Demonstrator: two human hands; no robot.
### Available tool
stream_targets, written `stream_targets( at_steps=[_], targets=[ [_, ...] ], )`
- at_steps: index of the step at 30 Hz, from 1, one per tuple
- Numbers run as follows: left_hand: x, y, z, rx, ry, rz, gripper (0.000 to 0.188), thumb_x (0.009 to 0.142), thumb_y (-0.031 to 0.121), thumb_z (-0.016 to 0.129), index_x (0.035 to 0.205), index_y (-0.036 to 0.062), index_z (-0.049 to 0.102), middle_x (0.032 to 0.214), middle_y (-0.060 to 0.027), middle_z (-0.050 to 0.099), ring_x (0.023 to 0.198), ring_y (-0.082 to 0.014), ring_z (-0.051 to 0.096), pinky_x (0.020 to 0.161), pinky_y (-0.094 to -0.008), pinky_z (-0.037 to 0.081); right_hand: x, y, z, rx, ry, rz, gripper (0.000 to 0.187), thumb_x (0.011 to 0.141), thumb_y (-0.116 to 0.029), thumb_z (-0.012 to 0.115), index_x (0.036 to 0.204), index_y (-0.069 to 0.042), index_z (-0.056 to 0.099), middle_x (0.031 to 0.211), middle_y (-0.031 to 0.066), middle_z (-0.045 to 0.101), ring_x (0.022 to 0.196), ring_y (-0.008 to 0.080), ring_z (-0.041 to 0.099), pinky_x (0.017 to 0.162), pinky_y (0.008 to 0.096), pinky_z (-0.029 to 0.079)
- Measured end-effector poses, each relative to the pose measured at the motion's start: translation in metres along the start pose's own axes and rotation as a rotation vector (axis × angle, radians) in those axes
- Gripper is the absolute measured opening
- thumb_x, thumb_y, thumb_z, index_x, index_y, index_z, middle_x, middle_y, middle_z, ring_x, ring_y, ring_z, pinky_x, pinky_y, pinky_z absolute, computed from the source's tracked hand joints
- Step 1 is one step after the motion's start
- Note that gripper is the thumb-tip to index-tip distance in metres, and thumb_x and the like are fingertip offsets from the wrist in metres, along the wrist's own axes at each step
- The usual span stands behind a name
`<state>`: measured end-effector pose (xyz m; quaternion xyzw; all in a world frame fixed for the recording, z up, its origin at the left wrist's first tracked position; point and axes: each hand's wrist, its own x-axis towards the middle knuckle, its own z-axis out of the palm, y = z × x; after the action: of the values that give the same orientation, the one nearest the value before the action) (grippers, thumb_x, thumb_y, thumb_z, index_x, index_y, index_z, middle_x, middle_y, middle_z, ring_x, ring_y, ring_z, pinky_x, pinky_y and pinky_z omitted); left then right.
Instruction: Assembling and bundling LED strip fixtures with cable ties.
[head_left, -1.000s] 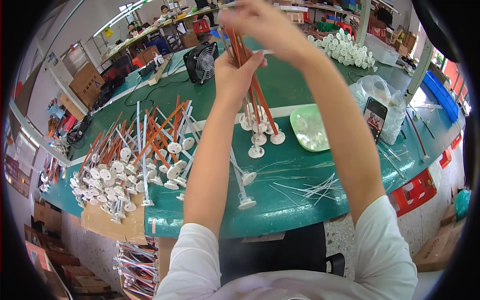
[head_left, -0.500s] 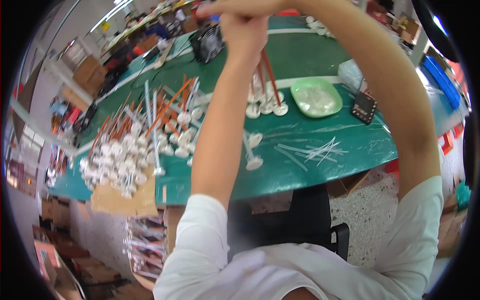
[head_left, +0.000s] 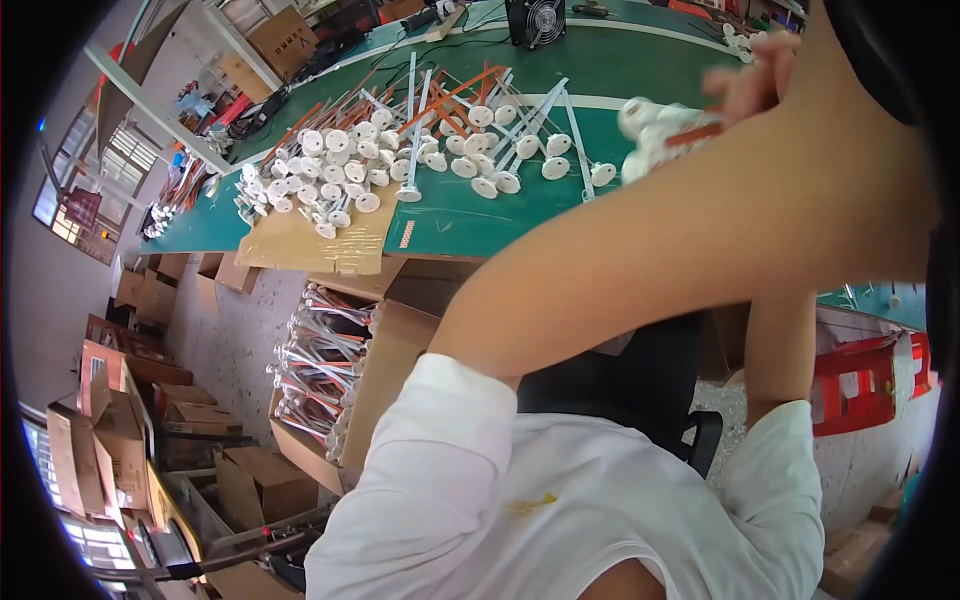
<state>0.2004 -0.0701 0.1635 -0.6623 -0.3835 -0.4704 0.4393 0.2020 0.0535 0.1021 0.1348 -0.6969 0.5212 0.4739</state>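
My left arm crosses the picture from the white sleeve toward the upper right. Its hand, my left hand (head_left: 762, 78), is blurred and raised close to the camera. It grips a bundle of rods (head_left: 655, 122) with white round ends and an orange stem. My right forearm rises at the right and passes behind the left arm, so my right hand is hidden. Beyond the arm, a heap of white and orange rods with disc ends (head_left: 400, 150) lies on the green table (head_left: 470, 215).
A cardboard sheet (head_left: 310, 242) hangs over the table's near edge. An open carton of more rods (head_left: 325, 365) stands on the floor below. A black fan (head_left: 535, 20) is at the table's far side, a black chair (head_left: 620, 385) under me, a red crate (head_left: 870, 365) at the right.
The view has swung down and to the left. My arms have come up close to the camera, and the bundle has lifted off the table with them.
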Motion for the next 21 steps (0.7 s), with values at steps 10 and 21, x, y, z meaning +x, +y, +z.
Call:
stream_targets(
  at_steps=[10,21],
  targets=[
    [-0.19,0.13,-0.019,-0.76,-0.611,-1.242,0.114,0.063,0.035,0.087,0.144,-0.0101,0.021,0.096,-0.0243,0.066,0.087,-0.0373,0.067,0.083,-0.0389,0.052,-0.224,-0.05,0.0,0.882,0.226,0.703,0.015,0.097,-0.007,0.046,0.083,-0.004,0.042,0.049,0.0041,0.042,0.039,0.0143,0.042,0.04,0.0298,0.038],
    [-0.247,0.175,-0.002,-0.99,-0.537,-1.41,0.045,0.074,0.015,0.074,0.11,-0.0007,0.052,0.083,-0.0107,0.067,0.068,-0.0236,0.067,0.062,-0.0334,0.052,-0.236,-0.029,-0.017,0.224,-0.011,0.652,0.009,0.087,0.001,0.052,0.083,-0.003,0.045,0.058,0.0055,0.05,0.051,0.0146,0.05,0.054,0.0326,0.046]
  ],
)
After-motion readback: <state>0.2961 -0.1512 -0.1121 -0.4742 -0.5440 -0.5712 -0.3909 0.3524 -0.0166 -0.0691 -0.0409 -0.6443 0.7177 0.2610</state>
